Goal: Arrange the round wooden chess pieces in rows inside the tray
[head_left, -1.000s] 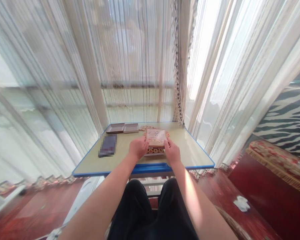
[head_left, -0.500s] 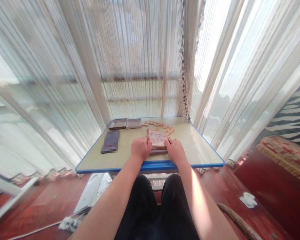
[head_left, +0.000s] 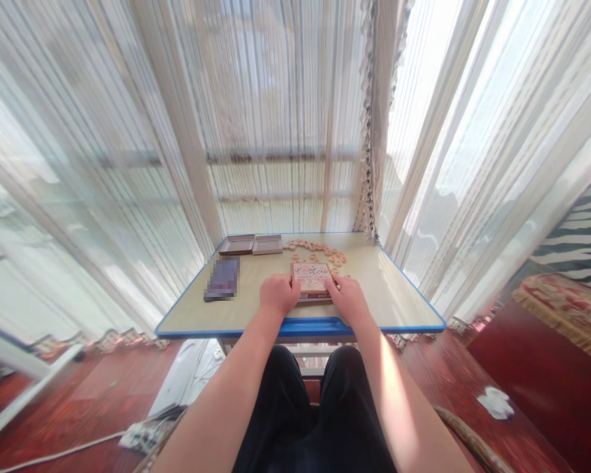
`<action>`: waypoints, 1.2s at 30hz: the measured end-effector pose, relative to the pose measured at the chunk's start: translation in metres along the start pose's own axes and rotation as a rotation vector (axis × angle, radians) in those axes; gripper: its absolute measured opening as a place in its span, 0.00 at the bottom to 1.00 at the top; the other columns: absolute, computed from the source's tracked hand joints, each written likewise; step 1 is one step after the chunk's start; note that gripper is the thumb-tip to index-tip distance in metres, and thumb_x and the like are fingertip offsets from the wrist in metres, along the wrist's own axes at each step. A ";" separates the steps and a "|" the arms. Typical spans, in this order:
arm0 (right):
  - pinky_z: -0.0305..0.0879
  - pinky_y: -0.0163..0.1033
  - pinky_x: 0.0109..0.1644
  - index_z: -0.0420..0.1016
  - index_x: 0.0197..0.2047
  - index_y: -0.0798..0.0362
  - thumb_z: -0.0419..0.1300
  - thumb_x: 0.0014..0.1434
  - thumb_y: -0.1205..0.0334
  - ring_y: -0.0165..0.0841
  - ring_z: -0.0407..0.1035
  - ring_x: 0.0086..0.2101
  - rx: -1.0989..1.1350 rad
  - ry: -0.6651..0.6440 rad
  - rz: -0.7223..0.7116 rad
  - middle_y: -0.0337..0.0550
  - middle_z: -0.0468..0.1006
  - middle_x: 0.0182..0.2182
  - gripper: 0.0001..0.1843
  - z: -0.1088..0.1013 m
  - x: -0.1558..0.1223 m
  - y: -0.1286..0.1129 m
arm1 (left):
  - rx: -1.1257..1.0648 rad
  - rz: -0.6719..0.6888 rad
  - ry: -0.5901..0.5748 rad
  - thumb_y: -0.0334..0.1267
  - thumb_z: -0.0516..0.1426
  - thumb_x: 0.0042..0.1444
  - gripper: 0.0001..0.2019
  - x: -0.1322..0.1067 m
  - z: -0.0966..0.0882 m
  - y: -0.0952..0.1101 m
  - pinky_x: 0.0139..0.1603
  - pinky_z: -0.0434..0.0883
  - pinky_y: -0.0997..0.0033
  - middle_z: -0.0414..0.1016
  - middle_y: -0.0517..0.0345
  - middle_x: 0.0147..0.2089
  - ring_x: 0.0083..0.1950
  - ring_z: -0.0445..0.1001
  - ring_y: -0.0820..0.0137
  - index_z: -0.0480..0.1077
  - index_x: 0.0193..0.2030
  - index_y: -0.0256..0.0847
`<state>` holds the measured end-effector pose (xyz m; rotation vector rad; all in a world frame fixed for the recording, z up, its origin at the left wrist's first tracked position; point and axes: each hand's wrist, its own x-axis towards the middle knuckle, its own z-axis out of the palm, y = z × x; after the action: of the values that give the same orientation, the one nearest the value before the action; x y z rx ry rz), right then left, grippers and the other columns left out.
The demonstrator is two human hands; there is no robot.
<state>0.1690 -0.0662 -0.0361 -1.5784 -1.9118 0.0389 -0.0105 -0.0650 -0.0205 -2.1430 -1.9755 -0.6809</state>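
Note:
A flat Chinese chess box, with dark lettering on its pale top and brown sides, lies near the front of the table. My left hand is closed on its left side, the thumb along the edge. On the opposite side, my right hand grips the box with its fingers mostly hidden. Beyond the box, several small round wooden chess pieces form a loose arc, some partly behind it.
Two shallow open trays sit side by side at the back left of the blue-edged table. A dark, blurred-out flat object lies left of my hands. Sheer curtains hang right behind the table.
The box was tilted with its top askew and a layer visible beneath; now it lies level and squared up, slightly lower. Both hands stay on its sides. My view has shifted slightly.

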 end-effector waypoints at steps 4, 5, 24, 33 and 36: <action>0.54 0.38 0.46 0.74 0.42 0.54 0.44 0.61 0.55 0.35 0.66 0.39 -0.013 0.004 -0.003 0.47 0.76 0.34 0.20 0.001 0.000 0.001 | -0.018 -0.028 -0.007 0.44 0.47 0.55 0.17 0.000 0.000 0.000 0.37 0.64 0.68 0.76 0.46 0.35 0.39 0.73 0.61 0.74 0.34 0.38; 0.54 0.38 0.47 0.74 0.42 0.54 0.44 0.61 0.55 0.35 0.66 0.39 -0.014 0.007 -0.004 0.47 0.76 0.34 0.20 0.002 0.001 0.001 | -0.020 -0.030 -0.009 0.44 0.47 0.55 0.17 0.000 0.001 0.000 0.37 0.64 0.68 0.76 0.46 0.35 0.39 0.73 0.61 0.74 0.34 0.38; 0.52 0.37 0.46 0.74 0.41 0.56 0.47 0.59 0.55 0.36 0.64 0.38 -0.052 -0.030 0.038 0.48 0.76 0.34 0.19 0.002 0.001 -0.001 | -0.219 -0.058 0.020 0.43 0.52 0.52 0.19 0.003 0.005 -0.006 0.41 0.66 0.69 0.78 0.52 0.38 0.42 0.74 0.62 0.69 0.48 0.38; 0.53 0.36 0.45 0.75 0.38 0.55 0.47 0.59 0.55 0.35 0.65 0.37 -0.053 -0.036 0.030 0.47 0.76 0.33 0.19 0.000 0.001 -0.001 | -0.208 -0.024 0.031 0.36 0.48 0.53 0.16 0.004 0.005 -0.009 0.42 0.66 0.71 0.77 0.53 0.41 0.42 0.74 0.64 0.73 0.44 0.41; 0.53 0.36 0.44 0.75 0.35 0.55 0.46 0.59 0.54 0.35 0.65 0.37 -0.060 -0.044 0.025 0.47 0.76 0.32 0.19 0.000 0.002 -0.001 | -0.192 0.014 0.034 0.36 0.47 0.53 0.16 0.002 0.003 -0.009 0.40 0.65 0.72 0.78 0.54 0.40 0.40 0.74 0.65 0.74 0.42 0.43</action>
<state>0.1683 -0.0648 -0.0355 -1.6536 -1.9435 0.0271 -0.0183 -0.0609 -0.0241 -2.2314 -1.9484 -0.9333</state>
